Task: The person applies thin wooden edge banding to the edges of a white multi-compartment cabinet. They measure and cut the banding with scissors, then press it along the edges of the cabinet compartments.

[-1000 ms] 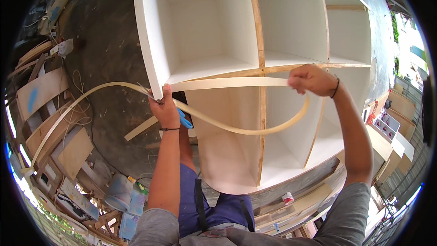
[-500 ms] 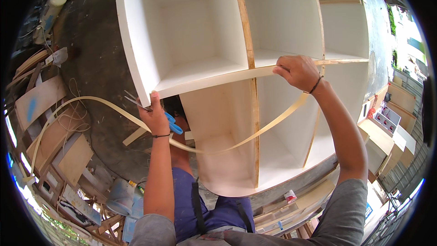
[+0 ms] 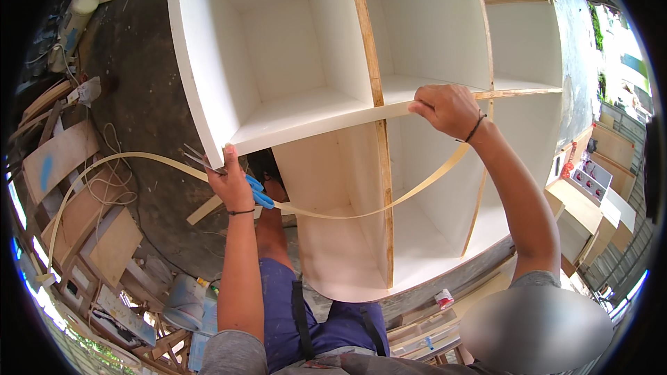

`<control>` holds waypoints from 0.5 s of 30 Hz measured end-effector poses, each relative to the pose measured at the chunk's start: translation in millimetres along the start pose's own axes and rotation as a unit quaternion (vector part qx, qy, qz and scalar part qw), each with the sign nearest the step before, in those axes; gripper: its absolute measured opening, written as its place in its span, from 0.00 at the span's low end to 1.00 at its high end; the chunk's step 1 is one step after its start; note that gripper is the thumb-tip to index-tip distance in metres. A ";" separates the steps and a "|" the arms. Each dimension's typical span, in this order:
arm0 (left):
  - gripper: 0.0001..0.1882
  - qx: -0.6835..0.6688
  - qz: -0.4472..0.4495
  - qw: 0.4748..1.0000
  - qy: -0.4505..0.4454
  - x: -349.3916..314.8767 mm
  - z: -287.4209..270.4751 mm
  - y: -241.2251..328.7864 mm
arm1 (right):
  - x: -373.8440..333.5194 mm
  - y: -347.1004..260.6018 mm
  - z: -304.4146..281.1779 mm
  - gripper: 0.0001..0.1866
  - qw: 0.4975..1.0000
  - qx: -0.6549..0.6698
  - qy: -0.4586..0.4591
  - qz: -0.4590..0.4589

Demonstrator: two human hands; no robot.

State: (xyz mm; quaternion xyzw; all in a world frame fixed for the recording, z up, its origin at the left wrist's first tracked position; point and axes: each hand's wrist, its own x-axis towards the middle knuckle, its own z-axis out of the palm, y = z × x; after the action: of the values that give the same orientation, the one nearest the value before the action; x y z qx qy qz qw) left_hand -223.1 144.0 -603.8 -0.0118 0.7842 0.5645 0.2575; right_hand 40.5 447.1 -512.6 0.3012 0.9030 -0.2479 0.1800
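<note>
A white cabinet (image 3: 286,42) with several open compartments lies before me. Some of its divider edges show bare wood. My left hand (image 3: 231,184) is closed round blue-handled scissors (image 3: 260,194), blades pointing up and left, while its thumb presses the end of the cabinet's middle board. My right hand (image 3: 448,107) pinches a pale edge-banding strip (image 3: 347,216) against that board's front edge, right of the first divider. The strip lies along the edge between both hands. Its loose length hangs in a curve below my right hand, passes by my left and arches away leftward.
Wood offcuts (image 3: 114,246) and a thin cord (image 3: 114,191) lie at the left. A bucket (image 3: 184,298) stands at the lower left, near my leg. More boards (image 3: 577,219) sit at the right, and a small red-and-white packet (image 3: 443,298) rests below the cabinet.
The hanging loop of strip has risen and sags less. Both hands keep nearly the same places on the board, and the cabinet appears shifted slightly left in the picture.
</note>
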 end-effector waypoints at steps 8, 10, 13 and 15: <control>0.12 -0.005 0.010 1.000 0.000 -0.5 1.2 2.5 | 1.2 0.3 1.5 0.16 1.000 -0.001 -0.003 0.003; 0.13 -0.011 0.012 1.000 0.003 -1.0 2.3 2.6 | 2.7 1.5 2.8 0.17 1.000 -0.016 -0.016 0.011; 0.13 -0.019 0.002 1.000 0.009 -1.0 2.9 1.0 | 6.2 -1.0 -1.4 0.18 0.998 -0.040 -0.047 0.029; 0.13 -0.033 -0.008 0.999 0.007 -1.6 2.8 1.8 | 8.7 -4.2 -5.9 0.18 0.995 -0.055 -0.071 0.040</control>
State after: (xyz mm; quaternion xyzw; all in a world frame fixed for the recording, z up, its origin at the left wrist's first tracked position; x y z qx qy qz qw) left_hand -221.1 146.8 -602.2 -0.0303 0.7669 0.5877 0.2561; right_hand 30.2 451.4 -510.6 0.3085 0.8872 -0.2116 0.2700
